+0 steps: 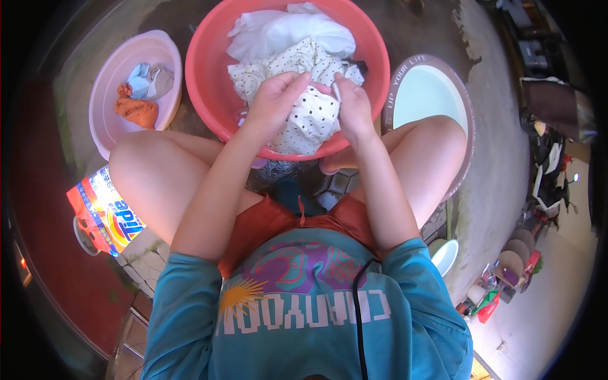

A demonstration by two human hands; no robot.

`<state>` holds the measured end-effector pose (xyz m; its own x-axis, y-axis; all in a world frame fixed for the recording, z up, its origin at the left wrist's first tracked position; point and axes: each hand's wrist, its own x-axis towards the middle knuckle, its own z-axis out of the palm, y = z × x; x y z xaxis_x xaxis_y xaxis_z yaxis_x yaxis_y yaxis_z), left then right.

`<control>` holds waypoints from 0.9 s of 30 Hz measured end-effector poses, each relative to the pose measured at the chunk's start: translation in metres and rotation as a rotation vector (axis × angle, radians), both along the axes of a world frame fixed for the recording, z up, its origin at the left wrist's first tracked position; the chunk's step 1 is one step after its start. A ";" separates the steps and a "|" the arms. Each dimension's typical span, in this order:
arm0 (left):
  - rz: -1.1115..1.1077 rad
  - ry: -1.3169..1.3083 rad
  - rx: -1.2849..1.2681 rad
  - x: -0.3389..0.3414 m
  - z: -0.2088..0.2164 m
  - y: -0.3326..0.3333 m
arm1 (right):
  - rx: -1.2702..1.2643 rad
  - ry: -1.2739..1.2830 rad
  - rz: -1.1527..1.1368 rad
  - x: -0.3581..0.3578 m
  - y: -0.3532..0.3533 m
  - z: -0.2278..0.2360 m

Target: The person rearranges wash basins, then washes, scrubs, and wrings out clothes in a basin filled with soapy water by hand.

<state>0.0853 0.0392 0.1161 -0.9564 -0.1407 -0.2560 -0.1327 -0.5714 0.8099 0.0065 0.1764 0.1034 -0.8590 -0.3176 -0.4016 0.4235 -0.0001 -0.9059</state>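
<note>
Both my hands are over a large red basin (209, 82) between my knees. My left hand (282, 101) is closed on a white polka-dot garment (313, 113), fingers bent round its cloth. My right hand (352, 104) pinches the same garment from the other side, with a pale edge of fabric between thumb and fingers. Part of the dotted cloth hangs below my hands onto the basin's near rim; more lies bunched behind them. Beyond it in the basin is a heap of plain white cloth (291, 33). A small dark piece shows beside the dotted cloth.
On the left stands a pink basin (104, 95) holding orange, light blue and grey cloths. A brown-rimmed tub (430, 92) with pale water is on the right. An orange detergent package (104, 212) stands by my left knee. A small pale basin (445, 256) sits by my right thigh.
</note>
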 end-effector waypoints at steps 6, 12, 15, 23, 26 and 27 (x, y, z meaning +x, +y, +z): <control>0.100 0.051 -0.206 -0.003 -0.012 -0.009 | -0.101 -0.075 -0.024 -0.012 0.012 0.026; -0.050 0.000 -0.606 0.000 -0.016 -0.017 | -0.066 0.000 -0.024 -0.023 0.011 0.035; -0.318 0.128 -0.634 0.001 -0.023 -0.016 | -0.042 0.027 0.021 -0.030 0.014 0.035; 0.010 -0.149 0.585 -0.001 -0.020 0.008 | 0.589 0.821 -0.042 -0.013 0.013 0.029; 0.103 -0.268 0.616 -0.001 -0.021 0.012 | 0.725 1.407 0.266 0.041 -0.022 0.040; 0.125 -0.294 0.617 0.002 -0.022 0.013 | 0.725 1.405 0.266 0.038 -0.025 0.033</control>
